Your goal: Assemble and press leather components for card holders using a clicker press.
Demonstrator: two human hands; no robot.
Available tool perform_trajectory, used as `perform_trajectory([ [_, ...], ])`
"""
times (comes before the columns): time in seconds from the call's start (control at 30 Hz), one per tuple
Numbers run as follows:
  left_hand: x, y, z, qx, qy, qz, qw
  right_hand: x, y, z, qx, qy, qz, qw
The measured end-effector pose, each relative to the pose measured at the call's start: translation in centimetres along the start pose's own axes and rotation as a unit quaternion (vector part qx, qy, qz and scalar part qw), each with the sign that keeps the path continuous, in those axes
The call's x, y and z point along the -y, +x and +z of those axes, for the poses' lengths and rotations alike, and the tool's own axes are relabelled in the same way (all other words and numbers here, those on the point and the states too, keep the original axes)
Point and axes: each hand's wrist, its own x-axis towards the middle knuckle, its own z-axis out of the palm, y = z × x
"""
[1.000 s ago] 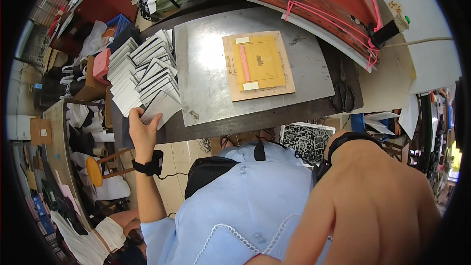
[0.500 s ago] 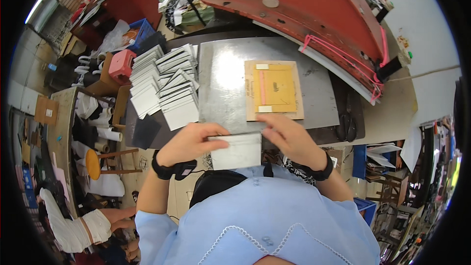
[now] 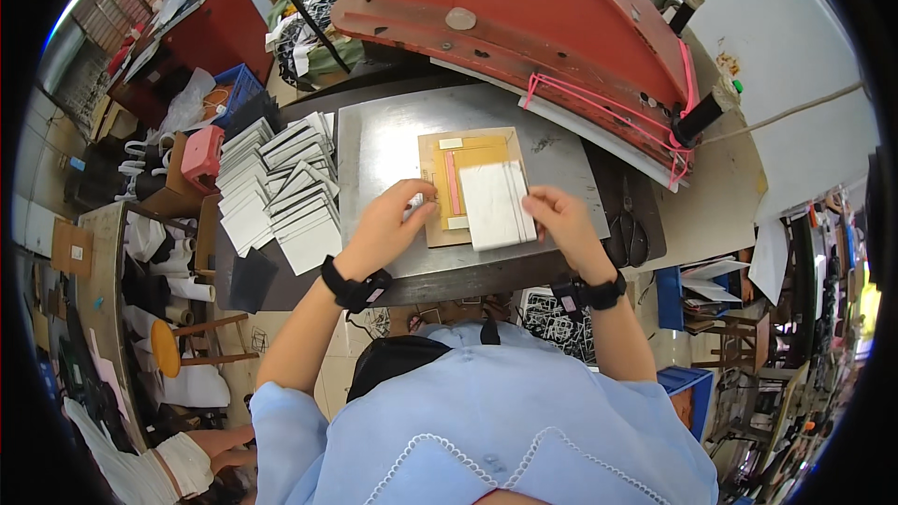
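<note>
White card [image 3: 496, 206]: flat on a brown board [image 3: 468, 182], covering its right half, lower edge overhanging the board's near edge. Left hand [image 3: 388, 224]: fingers loosely curled, tips touching the board's left edge, just beside the card. Right hand [image 3: 561, 220]: fingers pinching the card's right edge. Grey metal plate [image 3: 374, 145]: bare strip left of the left fingers, another beyond the right fingers. Stack of white cards [image 3: 281, 187]: well left of the left hand. Red machine [image 3: 524, 19]: beyond the board, its pink-edged rim overhanging.
</note>
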Motion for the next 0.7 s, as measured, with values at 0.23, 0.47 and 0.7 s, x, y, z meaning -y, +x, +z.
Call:
perform_trajectory([
  [0.23,1.3,1.0,2.3,-0.023,0.059,0.068,0.996,-0.3,5.2,1.8,-0.021,-0.039,-0.002,0.999],
  [0.47,1.2,1.2,2.1,-0.017,0.072,0.096,0.993,-0.3,5.7,1.2,-0.038,-0.100,-0.046,0.993],
  [0.7,1.5,1.8,2.3,-0.016,0.144,0.125,0.981,-1.2,5.7,1.8,-0.068,-0.169,-0.098,0.978],
])
